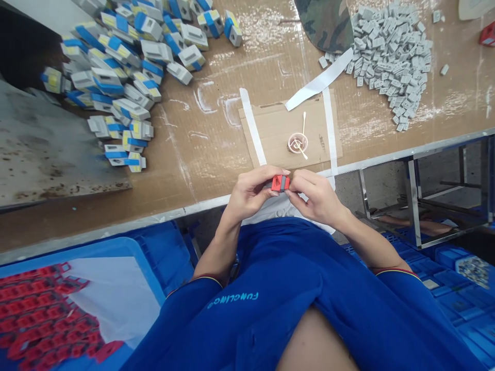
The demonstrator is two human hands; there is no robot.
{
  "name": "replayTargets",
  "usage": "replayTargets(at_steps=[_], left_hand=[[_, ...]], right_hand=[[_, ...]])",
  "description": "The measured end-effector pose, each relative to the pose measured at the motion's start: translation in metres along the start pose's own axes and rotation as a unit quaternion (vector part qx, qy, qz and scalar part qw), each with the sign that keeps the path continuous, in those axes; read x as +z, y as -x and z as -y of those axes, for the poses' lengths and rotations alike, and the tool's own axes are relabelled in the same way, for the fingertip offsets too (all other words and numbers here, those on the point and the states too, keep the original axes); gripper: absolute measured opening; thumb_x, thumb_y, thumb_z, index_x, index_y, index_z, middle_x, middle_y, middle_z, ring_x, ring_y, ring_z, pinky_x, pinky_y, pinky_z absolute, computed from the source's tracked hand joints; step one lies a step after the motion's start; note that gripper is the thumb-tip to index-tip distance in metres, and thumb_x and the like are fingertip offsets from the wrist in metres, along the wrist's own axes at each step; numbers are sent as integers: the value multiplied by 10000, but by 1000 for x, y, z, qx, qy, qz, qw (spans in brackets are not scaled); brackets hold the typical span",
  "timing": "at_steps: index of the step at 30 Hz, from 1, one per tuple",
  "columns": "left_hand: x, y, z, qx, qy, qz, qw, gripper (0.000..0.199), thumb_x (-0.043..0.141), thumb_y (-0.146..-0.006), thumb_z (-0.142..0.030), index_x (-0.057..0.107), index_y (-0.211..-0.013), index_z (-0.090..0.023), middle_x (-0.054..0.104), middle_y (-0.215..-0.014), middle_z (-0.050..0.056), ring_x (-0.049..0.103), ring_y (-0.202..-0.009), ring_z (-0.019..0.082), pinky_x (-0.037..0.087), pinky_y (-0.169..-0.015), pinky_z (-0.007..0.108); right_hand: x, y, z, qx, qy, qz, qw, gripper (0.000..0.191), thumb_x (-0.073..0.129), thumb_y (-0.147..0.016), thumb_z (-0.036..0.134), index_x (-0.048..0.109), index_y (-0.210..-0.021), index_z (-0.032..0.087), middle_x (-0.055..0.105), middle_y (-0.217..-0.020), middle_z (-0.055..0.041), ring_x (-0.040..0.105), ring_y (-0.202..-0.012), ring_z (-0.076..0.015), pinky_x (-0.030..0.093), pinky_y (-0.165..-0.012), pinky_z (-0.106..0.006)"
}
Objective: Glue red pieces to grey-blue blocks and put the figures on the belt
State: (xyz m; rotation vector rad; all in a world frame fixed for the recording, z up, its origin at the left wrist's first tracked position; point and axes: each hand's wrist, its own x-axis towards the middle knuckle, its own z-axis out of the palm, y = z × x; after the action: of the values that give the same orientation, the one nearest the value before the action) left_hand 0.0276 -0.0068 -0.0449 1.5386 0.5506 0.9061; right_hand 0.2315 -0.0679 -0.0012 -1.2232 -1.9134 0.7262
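Between my two hands, just above the table's front edge, is a small red plastic block with a grey band. My left hand grips its left end with thumb and fingers. On the other end the fingers of my right hand are pinched together, touching the grey side; whether they hold a further small part is hidden. Beyond them a cardboard sheet, fixed with white tape strips, bears a small round cup with a stick in it. A cotton swab lies at the cup's far side.
White blocks with blue and yellow bands are heaped at the back left, small grey parts at the back right. A blue tray of red pieces stands lower left. Metal stool legs and blue crates are at right.
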Motion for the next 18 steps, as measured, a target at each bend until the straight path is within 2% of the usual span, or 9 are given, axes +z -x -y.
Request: replayTargets(at_steps=[4, 10, 14, 18], left_hand=[[2, 0, -3, -12, -13, 1, 1000, 357, 784, -981, -389, 800, -1300, -228, 827, -1229, 144, 789, -1117, 254, 615, -985, 358], [7, 1, -4, -38, -33, -39, 998, 367, 781, -980, -408, 789, -1285, -204, 821, -1221, 144, 781, -1101, 256, 611, -992, 368], [5, 0, -4, -47, -44, -28, 998, 367, 778, -980, -418, 789, -1272, -195, 819, -1173, 138, 774, -1052, 242, 613, -930, 345], [3, 0, -3, -51, -62, -13, 997, 381, 784, -970, -450, 798, -1234, -175, 817, -1085, 125, 764, -964, 226, 602, -853, 317]], right_hand=[[1, 2, 1, 23, 14, -3, 1000, 231, 534, -1048, 199, 475, -834, 267, 549, -785, 2, 508, -723, -184, 394, -674, -325], [-3, 2, 2, 67, 26, 11, 997, 183, 570, -1028, 190, 523, -864, 255, 597, -799, -5, 541, -723, -180, 414, -682, -314], [-6, 2, 1, 90, 29, 25, 995, 173, 580, -1007, 177, 531, -858, 250, 609, -774, 3, 544, -688, -165, 410, -665, -298], [-5, 3, -1, 84, 16, 31, 996, 187, 575, -993, 165, 505, -842, 249, 600, -750, 18, 520, -646, -144, 388, -631, -277]])
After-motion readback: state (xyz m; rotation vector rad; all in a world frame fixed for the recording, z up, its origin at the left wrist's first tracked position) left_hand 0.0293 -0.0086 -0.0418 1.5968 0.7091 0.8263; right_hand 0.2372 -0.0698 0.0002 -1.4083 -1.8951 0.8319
